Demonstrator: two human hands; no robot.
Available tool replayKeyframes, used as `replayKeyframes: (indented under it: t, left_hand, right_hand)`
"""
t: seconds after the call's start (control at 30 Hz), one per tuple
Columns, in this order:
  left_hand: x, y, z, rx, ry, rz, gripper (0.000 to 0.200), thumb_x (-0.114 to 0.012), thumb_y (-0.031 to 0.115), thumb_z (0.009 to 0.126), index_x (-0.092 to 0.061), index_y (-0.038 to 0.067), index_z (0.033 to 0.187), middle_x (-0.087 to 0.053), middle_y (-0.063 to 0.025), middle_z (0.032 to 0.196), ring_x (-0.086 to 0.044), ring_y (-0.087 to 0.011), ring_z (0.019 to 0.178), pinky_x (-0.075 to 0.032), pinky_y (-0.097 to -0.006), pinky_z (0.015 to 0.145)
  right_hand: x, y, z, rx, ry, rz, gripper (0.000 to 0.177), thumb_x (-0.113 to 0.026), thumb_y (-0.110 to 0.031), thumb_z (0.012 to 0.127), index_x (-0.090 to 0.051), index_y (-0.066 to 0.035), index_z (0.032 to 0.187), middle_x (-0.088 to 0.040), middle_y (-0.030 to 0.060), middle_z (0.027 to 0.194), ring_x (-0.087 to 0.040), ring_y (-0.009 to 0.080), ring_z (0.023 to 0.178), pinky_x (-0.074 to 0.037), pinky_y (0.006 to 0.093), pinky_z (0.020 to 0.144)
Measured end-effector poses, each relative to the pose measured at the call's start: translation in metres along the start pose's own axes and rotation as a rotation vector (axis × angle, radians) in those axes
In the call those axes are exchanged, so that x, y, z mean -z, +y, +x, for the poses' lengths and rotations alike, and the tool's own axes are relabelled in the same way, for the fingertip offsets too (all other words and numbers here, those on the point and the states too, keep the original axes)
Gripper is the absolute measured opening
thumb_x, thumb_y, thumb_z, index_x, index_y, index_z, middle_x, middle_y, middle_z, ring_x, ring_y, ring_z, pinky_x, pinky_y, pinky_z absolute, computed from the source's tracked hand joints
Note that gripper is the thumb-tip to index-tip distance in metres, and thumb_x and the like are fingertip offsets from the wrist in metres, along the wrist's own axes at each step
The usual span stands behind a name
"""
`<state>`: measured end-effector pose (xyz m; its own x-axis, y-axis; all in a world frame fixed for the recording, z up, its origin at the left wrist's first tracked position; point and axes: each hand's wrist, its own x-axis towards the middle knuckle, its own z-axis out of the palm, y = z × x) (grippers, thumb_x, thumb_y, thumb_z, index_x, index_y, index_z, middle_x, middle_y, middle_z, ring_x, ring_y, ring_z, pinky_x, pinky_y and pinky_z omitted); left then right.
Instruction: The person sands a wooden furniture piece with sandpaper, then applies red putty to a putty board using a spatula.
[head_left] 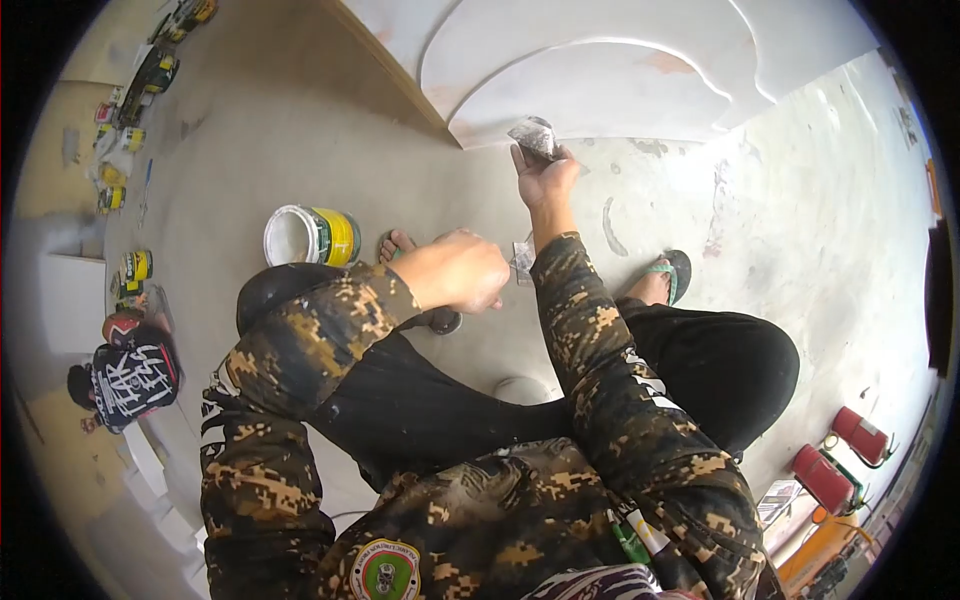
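I squat on a wide grey concrete floor (pixel 300 150). Ahead of me a big white panel with raised curved mouldings (pixel 600 60) lies flat on it. Off to my left another person in a black printed shirt (pixel 125 375) crouches low. Two red cylinder fire extinguishers (pixel 860 435) lie at the far right. An open white paint can with a yellow label (pixel 312 236) stands just beside my left foot. My right hand (pixel 545 180) reaches forward, its fingers pinched around a folded grey sheet (pixel 533 135) pressed at the near edge of the panel. My left hand (pixel 455 270) is curled into a fist over my knee, fingers closed on a small grey scrap (pixel 522 262) that touches my right sleeve.
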<state>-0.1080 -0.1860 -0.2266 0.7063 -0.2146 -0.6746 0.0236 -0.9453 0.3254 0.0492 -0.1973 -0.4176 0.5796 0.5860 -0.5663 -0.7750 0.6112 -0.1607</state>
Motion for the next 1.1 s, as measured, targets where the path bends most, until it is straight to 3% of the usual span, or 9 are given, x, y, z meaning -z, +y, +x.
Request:
replayKeyframes:
  t: [0.2, 0.3, 0.33, 0.53, 0.7, 0.8, 0.87, 1.03, 1.1]
  left_hand:
    - [0.000, 0.002, 0.000, -0.030, -0.002, 0.027, 0.035, -0.067, 0.034, 0.083, -0.068, -0.001, 0.081, -0.067, -0.0199, 0.073, -0.067, -0.0384, 0.074, -0.053, -0.0460, 0.074]
    - [-0.006, -0.003, -0.004, -0.036, 0.053, 0.020, 0.035, -0.067, 0.034, 0.083, -0.066, 0.000, 0.084, -0.066, -0.0188, 0.070, -0.067, -0.0383, 0.072, -0.052, -0.0462, 0.075]
    - [-0.009, -0.005, -0.006, -0.037, 0.084, 0.022, 0.034, -0.068, 0.034, 0.083, -0.065, 0.000, 0.087, -0.066, -0.0185, 0.068, -0.066, -0.0383, 0.071, -0.051, -0.0468, 0.075]
    - [-0.006, -0.010, -0.020, 0.073, 0.055, 0.005, 0.035, -0.069, 0.033, 0.080, -0.063, 0.000, 0.092, -0.064, -0.0181, 0.065, -0.065, -0.0399, 0.069, -0.047, -0.0493, 0.081]
    - [-0.007, -0.008, -0.015, 0.062, 0.100, 0.019, 0.036, -0.070, 0.033, 0.079, -0.064, 0.001, 0.093, -0.064, -0.0185, 0.064, -0.064, -0.0408, 0.070, -0.045, -0.0511, 0.082]
    - [0.008, 0.005, -0.008, 0.041, 0.007, 0.000, 0.038, -0.070, 0.033, 0.079, -0.064, 0.001, 0.099, -0.064, -0.0190, 0.066, -0.064, -0.0408, 0.073, -0.045, -0.0499, 0.083]
    - [0.010, 0.002, -0.011, 0.055, -0.056, 0.022, 0.040, -0.069, 0.033, 0.080, -0.063, 0.000, 0.103, -0.065, -0.0192, 0.068, -0.064, -0.0406, 0.076, -0.045, -0.0486, 0.084]
    - [0.009, -0.001, -0.022, 0.056, 0.055, -0.051, 0.051, -0.067, 0.032, 0.084, -0.057, 0.000, 0.123, -0.066, -0.0197, 0.079, -0.063, -0.0380, 0.085, -0.043, -0.0458, 0.090]
    - [0.016, -0.001, -0.020, 0.137, 0.009, -0.018, 0.042, -0.068, 0.032, 0.083, -0.063, 0.002, 0.112, -0.067, -0.0194, 0.079, -0.064, -0.0371, 0.089, -0.043, -0.0455, 0.093]
  right_hand:
    - [-0.028, -0.058, 0.018, 0.537, 0.266, -0.047, 0.023, -0.042, -0.028, 0.090, -0.055, -0.009, 0.085, -0.058, 0.0047, 0.079, -0.054, 0.0192, 0.064, -0.044, 0.0352, 0.055]
    - [-0.074, -0.110, 0.010, 0.871, 0.118, -0.042, 0.024, -0.049, -0.031, 0.093, -0.059, -0.009, 0.098, -0.059, 0.0052, 0.092, -0.053, 0.0164, 0.080, -0.040, 0.0311, 0.069]
    - [-0.092, -0.120, -0.004, 0.886, 0.064, -0.140, 0.042, -0.032, -0.026, 0.101, -0.047, 0.002, 0.128, -0.054, 0.0134, 0.121, -0.053, 0.0243, 0.111, -0.043, 0.0387, 0.098]
    - [-0.143, -0.106, 0.011, 0.900, 0.020, -0.316, 0.066, -0.028, -0.034, 0.104, -0.008, 0.011, 0.147, -0.017, 0.0278, 0.155, -0.021, 0.0384, 0.144, -0.023, 0.0407, 0.117]
    - [-0.118, 0.044, 0.023, 1.419, 0.304, -1.250, 0.065, -0.038, -0.015, 0.100, -0.003, 0.011, 0.148, -0.003, 0.0290, 0.157, -0.003, 0.0367, 0.147, -0.007, 0.0407, 0.120]
    - [-0.104, 0.044, 0.012, 1.137, 0.034, -1.003, 0.061, -0.040, -0.013, 0.100, -0.011, 0.013, 0.147, -0.004, 0.0313, 0.156, -0.002, 0.0364, 0.147, -0.008, 0.0387, 0.120]
    - [-0.108, 0.004, 0.021, 1.311, 0.174, -0.913, 0.057, -0.039, -0.015, 0.101, -0.018, 0.015, 0.145, -0.031, 0.0331, 0.147, -0.032, 0.0362, 0.139, -0.024, 0.0365, 0.115]
    - [-0.135, -0.083, 0.041, 1.382, 0.252, -0.539, 0.057, -0.038, -0.018, 0.102, -0.020, 0.016, 0.144, -0.058, 0.0211, 0.103, -0.050, 0.0226, 0.086, -0.045, 0.0358, 0.087]
    - [-0.121, 0.002, 0.032, 1.430, 0.279, -0.941, 0.058, -0.036, -0.014, 0.100, -0.014, 0.015, 0.145, -0.029, 0.0352, 0.147, -0.033, 0.0387, 0.138, -0.026, 0.0385, 0.114]
